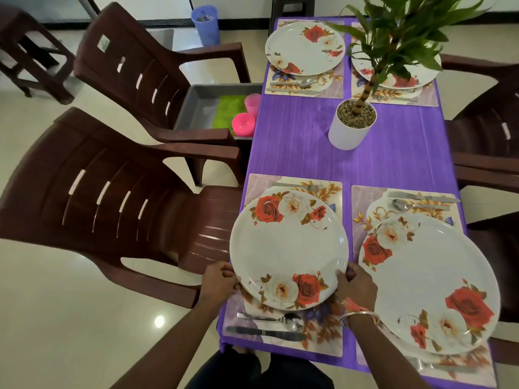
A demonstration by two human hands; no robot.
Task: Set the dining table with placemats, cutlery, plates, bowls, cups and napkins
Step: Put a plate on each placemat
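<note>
Hidden: the plant (398,37) is covering part of the far plate (404,81), and the fingertips under the near rim are not showing.
Plate (289,248): it is lying over the near left mat (323,343), between the fork (303,187) and the spoon (280,321).
Left hand (222,282): it is grasping the plate's near left rim.
Right hand (356,287): it is grasping the near right rim.

No words or numbers can be read. A small pale sticker (104,42) sits on the back of the far brown chair (134,71), its print too small and blurred to make out
</note>
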